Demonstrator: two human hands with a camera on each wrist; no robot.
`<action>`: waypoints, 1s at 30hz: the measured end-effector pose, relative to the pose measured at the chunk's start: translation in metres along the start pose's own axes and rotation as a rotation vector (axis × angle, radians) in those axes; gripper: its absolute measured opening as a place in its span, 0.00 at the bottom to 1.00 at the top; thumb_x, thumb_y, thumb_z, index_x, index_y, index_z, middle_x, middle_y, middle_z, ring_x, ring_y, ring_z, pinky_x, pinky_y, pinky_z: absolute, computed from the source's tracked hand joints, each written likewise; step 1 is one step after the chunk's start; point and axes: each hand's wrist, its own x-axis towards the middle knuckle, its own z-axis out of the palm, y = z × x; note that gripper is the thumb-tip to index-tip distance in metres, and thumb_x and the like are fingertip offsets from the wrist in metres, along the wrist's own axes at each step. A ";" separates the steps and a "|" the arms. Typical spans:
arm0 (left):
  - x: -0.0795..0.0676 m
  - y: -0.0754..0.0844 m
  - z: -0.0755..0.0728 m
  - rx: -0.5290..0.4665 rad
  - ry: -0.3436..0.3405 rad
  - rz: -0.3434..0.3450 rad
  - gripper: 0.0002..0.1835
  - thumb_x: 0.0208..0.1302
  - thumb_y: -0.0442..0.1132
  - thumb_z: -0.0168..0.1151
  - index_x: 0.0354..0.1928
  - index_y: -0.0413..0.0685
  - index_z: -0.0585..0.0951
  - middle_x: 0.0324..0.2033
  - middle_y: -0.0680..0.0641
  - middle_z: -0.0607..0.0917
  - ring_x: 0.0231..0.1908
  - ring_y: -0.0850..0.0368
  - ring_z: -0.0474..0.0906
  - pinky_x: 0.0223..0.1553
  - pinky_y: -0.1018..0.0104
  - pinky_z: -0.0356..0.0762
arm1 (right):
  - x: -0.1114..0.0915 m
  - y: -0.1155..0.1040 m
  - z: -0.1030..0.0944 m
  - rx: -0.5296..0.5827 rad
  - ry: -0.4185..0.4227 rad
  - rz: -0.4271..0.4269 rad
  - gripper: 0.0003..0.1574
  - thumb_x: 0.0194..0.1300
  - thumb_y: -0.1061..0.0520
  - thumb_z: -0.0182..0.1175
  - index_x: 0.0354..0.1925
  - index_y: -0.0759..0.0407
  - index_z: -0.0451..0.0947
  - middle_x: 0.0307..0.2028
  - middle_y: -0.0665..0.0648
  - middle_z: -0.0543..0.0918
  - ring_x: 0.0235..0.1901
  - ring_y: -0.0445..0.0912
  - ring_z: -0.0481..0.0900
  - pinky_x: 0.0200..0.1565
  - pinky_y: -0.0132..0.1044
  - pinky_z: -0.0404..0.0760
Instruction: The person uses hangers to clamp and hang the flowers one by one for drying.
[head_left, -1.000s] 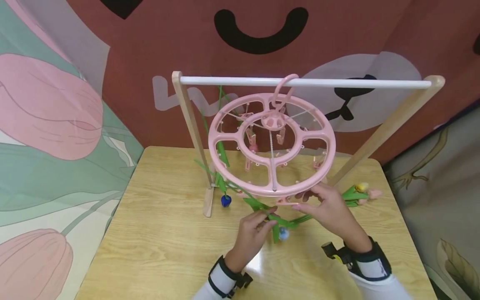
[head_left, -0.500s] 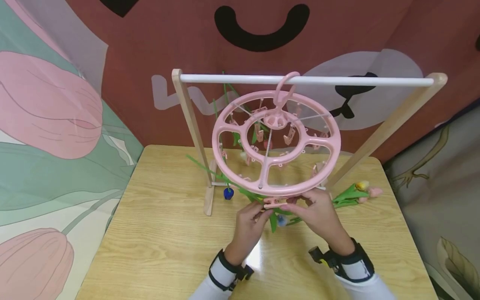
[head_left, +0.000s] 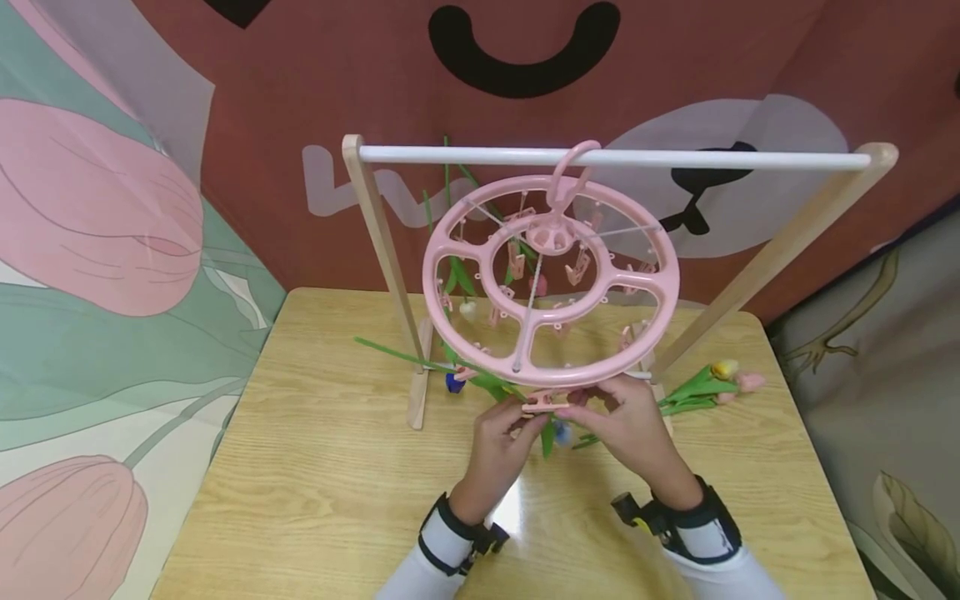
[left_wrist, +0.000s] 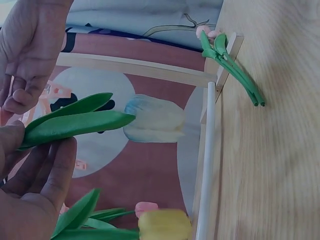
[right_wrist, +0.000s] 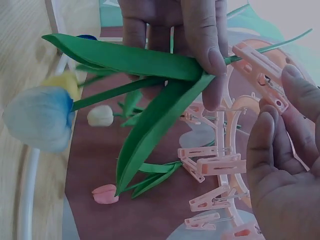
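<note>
My left hand (head_left: pixel 498 454) pinches the green stem of an artificial tulip (right_wrist: pixel 40 120) near its leaves. The bloom is white and blue and points down, below the hands in the head view. My right hand (head_left: pixel 637 425) grips a pink clothespin (right_wrist: pixel 260 75) between thumb and fingers, right beside the left fingertips. In the right wrist view, the far end of this clothespin overlaps the stem just past the left fingers. Above both hands is the round pink hanger (head_left: pixel 555 377), hooked over a white bar (head_left: pixel 450 156).
Wooden posts (head_left: pixel 384 250) hold the bar on both sides. Several clothespins (right_wrist: pixel 215 165) dangle from the hanger, and other tulips hang there, including a pink tulip (right_wrist: pixel 105 194) and a yellow one (left_wrist: pixel 165 225). A bunch of tulips (head_left: pixel 697 387) lies at the table's right.
My right hand has moved left with the clothespin, up to the left fingers. The hanger has turned and shifted slightly right. The tulip in my left hand has risen a little.
</note>
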 end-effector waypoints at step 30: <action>0.000 -0.003 -0.027 0.041 -0.069 0.055 0.09 0.67 0.28 0.68 0.48 0.38 0.85 0.43 0.41 0.89 0.41 0.53 0.87 0.41 0.63 0.90 | 0.003 -0.004 -0.016 0.280 0.077 -0.168 0.24 0.68 0.77 0.59 0.60 0.82 0.68 0.53 0.55 0.83 0.50 0.44 0.84 0.53 0.30 0.86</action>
